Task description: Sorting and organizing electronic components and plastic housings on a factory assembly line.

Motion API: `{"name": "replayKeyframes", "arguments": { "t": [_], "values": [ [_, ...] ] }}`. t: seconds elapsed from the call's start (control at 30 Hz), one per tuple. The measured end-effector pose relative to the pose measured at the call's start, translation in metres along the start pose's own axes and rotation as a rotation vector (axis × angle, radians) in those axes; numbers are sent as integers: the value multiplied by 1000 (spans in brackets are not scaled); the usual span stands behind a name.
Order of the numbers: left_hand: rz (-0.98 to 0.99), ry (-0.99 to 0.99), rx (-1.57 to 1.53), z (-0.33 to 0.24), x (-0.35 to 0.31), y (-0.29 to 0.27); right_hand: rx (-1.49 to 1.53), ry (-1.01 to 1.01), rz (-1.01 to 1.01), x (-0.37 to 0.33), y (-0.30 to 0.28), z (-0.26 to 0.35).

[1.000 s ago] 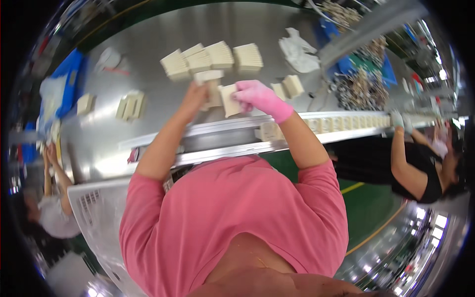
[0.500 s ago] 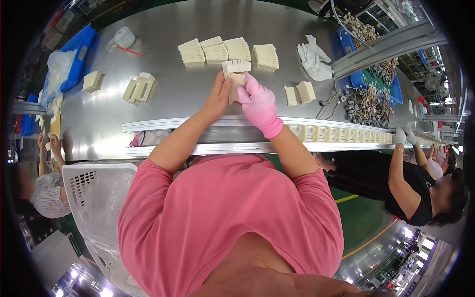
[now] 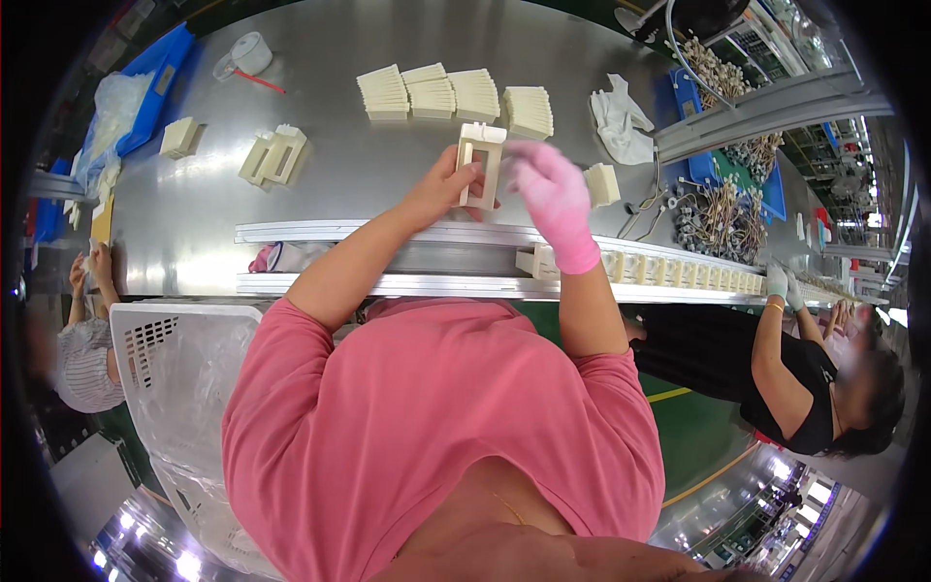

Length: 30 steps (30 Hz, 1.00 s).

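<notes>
Over a steel bench (image 3: pixel 339 165), left hand (image 3: pixel 444 190) grips a cream frame (image 3: pixel 493 173); right hand (image 3: pixel 553 189) blurred, finger spread unclear; pieces (image 3: pixel 674 272) line the four-o'clock rail (image 3: pixel 659 292), stacks (image 3: pixel 475 97) remain at twelve.

Held frame (image 3: pixel 493 173) before panel stacks (image 3: pixel 476 95) | glove (image 3: pixel 621 121) right of stacks | cable heap (image 3: pixel 718 221) farther right

Left hand (image 3: pixel 444 188) clasped; right hand (image 3: pixel 553 189) apart, blurred, perhaps half-curled.
</notes>
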State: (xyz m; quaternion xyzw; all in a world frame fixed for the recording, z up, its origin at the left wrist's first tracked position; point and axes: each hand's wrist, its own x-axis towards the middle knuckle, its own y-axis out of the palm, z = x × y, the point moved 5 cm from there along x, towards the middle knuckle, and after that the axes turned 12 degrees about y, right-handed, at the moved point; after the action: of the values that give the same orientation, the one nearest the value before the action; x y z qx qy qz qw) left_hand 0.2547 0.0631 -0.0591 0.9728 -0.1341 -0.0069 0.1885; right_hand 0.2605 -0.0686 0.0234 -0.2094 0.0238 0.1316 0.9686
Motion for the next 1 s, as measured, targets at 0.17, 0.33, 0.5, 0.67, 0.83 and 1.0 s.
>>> {"name": "replayKeyframes", "arguments": {
  "t": [0.17, 0.33, 0.5, 0.67, 0.83, 1.0],
  "values": [
    [379, -279, -189, -14, -16, 22, -95, -587, 76, -6, -1, 29],
    [579, -138, 280, -18, -7, -8, -78, -163, 548, -26, 26, 19],
    [-296, 231, 1479, -49, 29, -168, -895, -186, 218, -34, 39, -13],
    [-829, -355, 1625, -41, -31, -300, -963, -210, 198, -35, 37, -32],
    [-542, -447, 1487, -13, -13, -288, -771, -108, 47, 16, -12, -58],
    [-229, -291, 1550, 11, 19, -197, -1065, 489, 71, 77, -52, -134]
  ]
}}
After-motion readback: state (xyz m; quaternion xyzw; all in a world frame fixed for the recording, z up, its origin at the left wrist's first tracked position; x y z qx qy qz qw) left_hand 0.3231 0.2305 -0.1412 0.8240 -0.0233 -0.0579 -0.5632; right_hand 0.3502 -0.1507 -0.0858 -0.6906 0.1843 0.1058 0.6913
